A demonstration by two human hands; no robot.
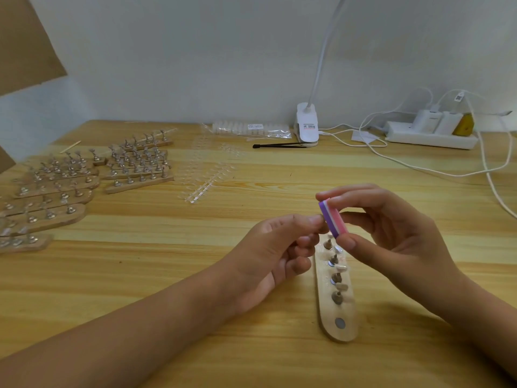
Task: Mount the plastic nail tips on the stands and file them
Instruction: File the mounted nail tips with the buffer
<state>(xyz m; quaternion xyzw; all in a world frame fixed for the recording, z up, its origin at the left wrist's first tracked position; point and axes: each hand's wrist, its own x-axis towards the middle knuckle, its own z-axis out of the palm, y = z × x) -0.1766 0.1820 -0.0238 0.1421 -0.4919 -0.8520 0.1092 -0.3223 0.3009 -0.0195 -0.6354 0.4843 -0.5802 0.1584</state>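
My right hand (391,233) pinches a small purple, white and pink buffer block (333,219) between thumb and fingers. My left hand (275,247) is closed, its thumb and forefinger tips pressed against the block's purple side; whatever they pinch is hidden. Below both hands a wooden strip stand (337,331) lies on the table, lengthwise toward me. Several small metal holders (337,297) stand on it with pale nail tips (342,286) on them. A bare round magnet (339,323) shows near the strip's near end.
Many more wooden strips with metal holders (84,177) fill the table's left side. Clear strips of nail tips (207,175) lie in the middle, a bagged set (251,128) behind. Black tweezers (279,145), a clip lamp (307,126), a power strip (430,135) and white cables (447,170) sit at the back right.
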